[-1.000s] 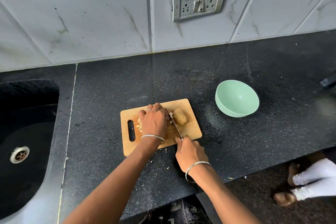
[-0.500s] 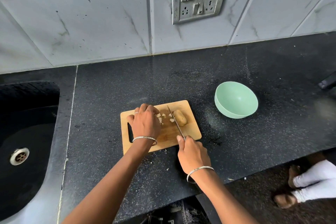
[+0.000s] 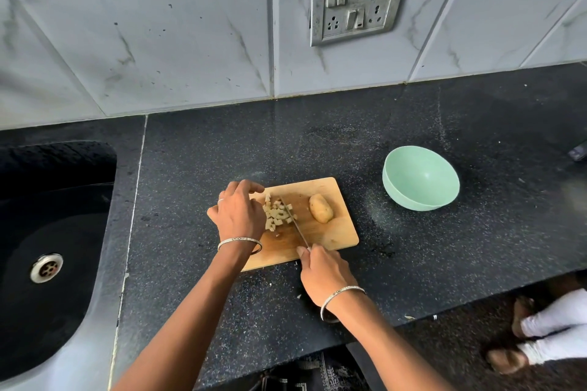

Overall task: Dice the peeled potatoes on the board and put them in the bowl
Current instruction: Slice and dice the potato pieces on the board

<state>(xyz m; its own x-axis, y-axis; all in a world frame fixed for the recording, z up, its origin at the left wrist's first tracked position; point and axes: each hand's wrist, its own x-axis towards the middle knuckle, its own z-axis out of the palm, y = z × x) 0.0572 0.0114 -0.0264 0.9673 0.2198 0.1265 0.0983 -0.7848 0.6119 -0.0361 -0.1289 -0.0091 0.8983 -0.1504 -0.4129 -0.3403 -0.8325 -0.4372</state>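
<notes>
Black speckled counter (image 3: 317,149), marble-tiled wall (image 3: 158,41)

Forearms bare. Silver left bangle (image 3: 239,242) and right bangle (image 3: 341,294) (thin, matching); ring (image 3: 220,200) on left hand (image 3: 238,216).

- We see the board (image 3: 330,232) as pale wood, matt, with a fine grain.
- On the board, we see the knife (image 3: 295,225) with its thin, bright metal blade.
- Right of the board, we find the bowl (image 3: 422,181) smooth, plastic-looking, softly shiny.
- Under the board, we note the countertop (image 3: 317,143) of black speckled stone, polished.
- Behind the board, we see glossy marble-veined wall tiles (image 3: 158,41) and a dull metal switch plate (image 3: 355,0).
- Left of the board, we see the sink (image 3: 63,168) black and rough-grained, its drain (image 3: 46,267) shiny metal.
</notes>
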